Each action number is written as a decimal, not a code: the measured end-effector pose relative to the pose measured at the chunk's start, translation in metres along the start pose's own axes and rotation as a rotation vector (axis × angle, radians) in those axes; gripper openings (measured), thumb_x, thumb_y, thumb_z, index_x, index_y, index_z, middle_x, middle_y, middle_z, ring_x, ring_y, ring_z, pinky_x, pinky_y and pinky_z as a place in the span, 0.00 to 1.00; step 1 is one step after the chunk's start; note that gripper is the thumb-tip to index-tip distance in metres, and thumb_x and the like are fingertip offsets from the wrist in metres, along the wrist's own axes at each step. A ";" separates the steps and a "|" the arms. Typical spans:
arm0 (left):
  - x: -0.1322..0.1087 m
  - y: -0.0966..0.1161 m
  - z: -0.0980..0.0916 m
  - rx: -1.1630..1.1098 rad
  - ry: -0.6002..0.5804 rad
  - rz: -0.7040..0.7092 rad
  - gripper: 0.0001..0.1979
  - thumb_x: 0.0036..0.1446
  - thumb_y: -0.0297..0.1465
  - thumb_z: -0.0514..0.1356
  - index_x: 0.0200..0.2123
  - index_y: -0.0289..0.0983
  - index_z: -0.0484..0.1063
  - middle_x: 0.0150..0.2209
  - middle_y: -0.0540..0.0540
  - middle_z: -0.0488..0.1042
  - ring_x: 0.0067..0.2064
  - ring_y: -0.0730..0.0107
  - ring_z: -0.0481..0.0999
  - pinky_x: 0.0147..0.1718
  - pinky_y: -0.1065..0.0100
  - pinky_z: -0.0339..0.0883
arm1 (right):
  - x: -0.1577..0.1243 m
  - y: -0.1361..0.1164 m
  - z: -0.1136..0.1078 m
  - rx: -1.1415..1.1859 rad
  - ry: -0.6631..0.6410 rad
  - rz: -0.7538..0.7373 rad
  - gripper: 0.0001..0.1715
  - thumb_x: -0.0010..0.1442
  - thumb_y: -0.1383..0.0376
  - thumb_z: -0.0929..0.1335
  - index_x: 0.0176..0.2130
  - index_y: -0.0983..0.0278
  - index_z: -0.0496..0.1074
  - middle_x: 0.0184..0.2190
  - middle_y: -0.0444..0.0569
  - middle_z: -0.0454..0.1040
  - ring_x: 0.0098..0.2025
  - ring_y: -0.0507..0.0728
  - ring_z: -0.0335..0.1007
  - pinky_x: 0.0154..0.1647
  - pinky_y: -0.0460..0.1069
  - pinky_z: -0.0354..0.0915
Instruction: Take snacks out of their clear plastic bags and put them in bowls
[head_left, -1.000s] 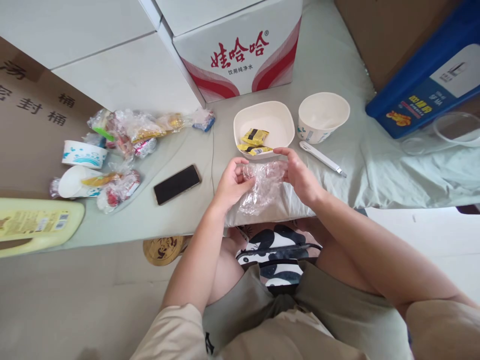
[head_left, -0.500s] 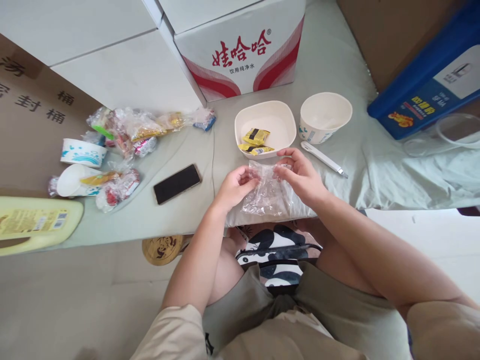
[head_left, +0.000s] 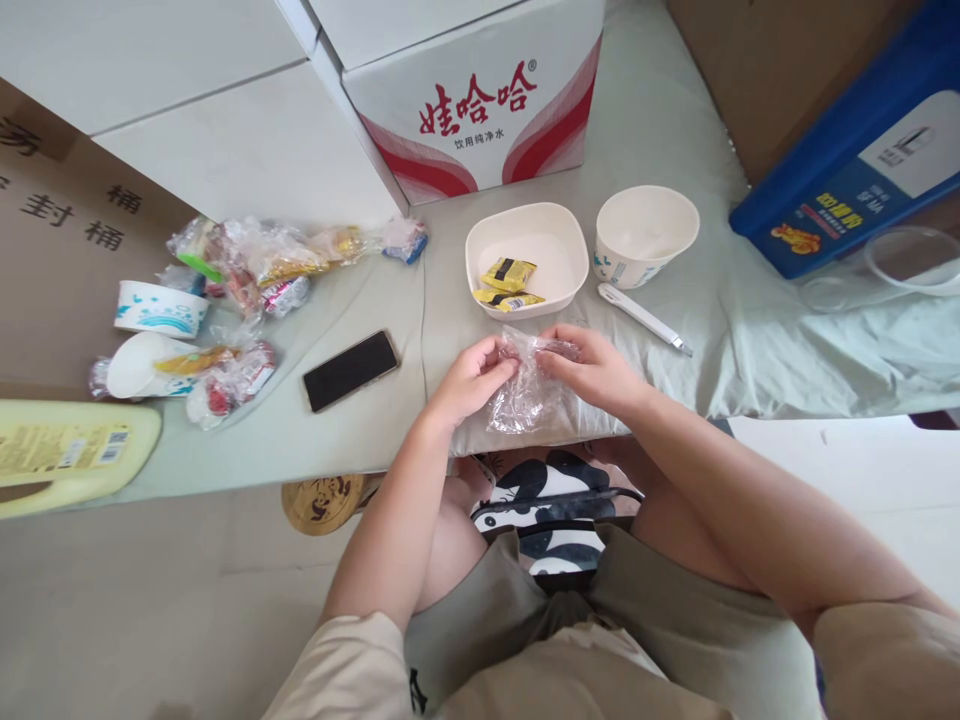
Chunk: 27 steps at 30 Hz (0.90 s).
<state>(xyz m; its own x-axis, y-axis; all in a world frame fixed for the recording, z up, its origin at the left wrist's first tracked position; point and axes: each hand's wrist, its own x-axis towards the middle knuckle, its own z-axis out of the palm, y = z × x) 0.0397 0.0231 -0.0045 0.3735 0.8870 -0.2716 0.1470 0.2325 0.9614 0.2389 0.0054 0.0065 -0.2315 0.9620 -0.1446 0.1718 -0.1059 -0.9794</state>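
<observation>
Both hands grip a crumpled clear plastic bag [head_left: 519, 398] just above the table's front edge. My left hand [head_left: 474, 378] pinches its left side between thumb and fingers. On the bag's upper right, my right hand [head_left: 592, 365] has its fingers closed. Right behind the hands sits a white rounded bowl [head_left: 562, 270] with two small yellow packets [head_left: 508, 273] in it. A white paper cup [head_left: 646, 235] with blue print stands to its right. In front of that cup lies a white utility knife [head_left: 645, 318], its tip pointing to the lower right.
A black phone [head_left: 351, 370] lies left of my hands. Farther left are wrapped snacks [head_left: 255, 250], paper cups [head_left: 161, 308] and a yellow jug [head_left: 82, 445]. A white and red carton [head_left: 480, 110] stands behind; a blue container [head_left: 847, 170] and clear plastic cup [head_left: 911, 260] are right.
My right hand has come down and inward, its fingers closing on the bag. The bag is bunched narrower between the hands. The view has shifted slightly.
</observation>
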 end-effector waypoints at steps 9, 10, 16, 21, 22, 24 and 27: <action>0.002 0.000 0.000 -0.002 -0.003 0.026 0.12 0.53 0.37 0.68 0.39 0.38 0.73 0.34 0.48 0.78 0.36 0.68 0.76 0.40 0.65 0.71 | 0.001 0.001 0.001 0.011 0.017 -0.020 0.15 0.57 0.53 0.69 0.35 0.62 0.70 0.27 0.44 0.72 0.31 0.55 0.67 0.35 0.51 0.63; 0.001 0.000 0.000 0.002 0.000 0.025 0.12 0.54 0.37 0.67 0.39 0.38 0.73 0.34 0.48 0.78 0.36 0.67 0.76 0.39 0.65 0.71 | 0.000 0.001 0.001 0.011 0.016 -0.017 0.15 0.58 0.53 0.69 0.35 0.62 0.70 0.27 0.44 0.72 0.31 0.55 0.67 0.35 0.51 0.63; 0.000 0.001 0.000 0.011 -0.005 0.022 0.12 0.54 0.37 0.68 0.38 0.38 0.73 0.34 0.48 0.78 0.35 0.68 0.76 0.38 0.66 0.71 | 0.000 0.001 0.000 0.001 0.019 -0.025 0.15 0.57 0.53 0.69 0.34 0.62 0.71 0.28 0.44 0.72 0.32 0.55 0.67 0.35 0.51 0.63; 0.000 0.002 0.001 0.007 -0.014 0.024 0.12 0.53 0.37 0.68 0.38 0.38 0.73 0.34 0.48 0.78 0.35 0.68 0.76 0.38 0.66 0.71 | -0.001 -0.001 0.000 -0.012 0.011 -0.025 0.14 0.57 0.53 0.68 0.34 0.62 0.70 0.27 0.44 0.71 0.31 0.55 0.66 0.36 0.51 0.63; 0.000 0.002 0.002 0.007 -0.015 0.024 0.12 0.53 0.37 0.68 0.38 0.37 0.73 0.34 0.48 0.78 0.35 0.68 0.76 0.38 0.66 0.71 | -0.001 -0.001 -0.001 -0.015 0.012 -0.029 0.14 0.57 0.53 0.68 0.34 0.62 0.70 0.27 0.44 0.71 0.31 0.55 0.66 0.37 0.52 0.63; 0.000 0.001 0.002 0.010 -0.017 0.026 0.12 0.53 0.37 0.68 0.38 0.37 0.74 0.34 0.48 0.78 0.35 0.68 0.77 0.38 0.66 0.71 | -0.001 -0.001 -0.001 -0.026 0.015 -0.036 0.15 0.57 0.53 0.68 0.34 0.62 0.70 0.27 0.44 0.72 0.31 0.55 0.66 0.37 0.52 0.63; 0.002 0.000 0.002 0.021 -0.011 0.026 0.13 0.53 0.37 0.68 0.39 0.37 0.74 0.35 0.47 0.79 0.36 0.68 0.77 0.39 0.66 0.72 | -0.001 0.000 -0.002 -0.047 0.020 -0.037 0.15 0.58 0.53 0.68 0.34 0.62 0.70 0.27 0.44 0.72 0.31 0.55 0.67 0.37 0.51 0.63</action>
<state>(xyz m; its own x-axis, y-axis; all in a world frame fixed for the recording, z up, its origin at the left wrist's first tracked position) 0.0419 0.0239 -0.0051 0.3879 0.8879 -0.2472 0.1561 0.2011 0.9671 0.2408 0.0052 0.0067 -0.2198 0.9699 -0.1048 0.2084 -0.0583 -0.9763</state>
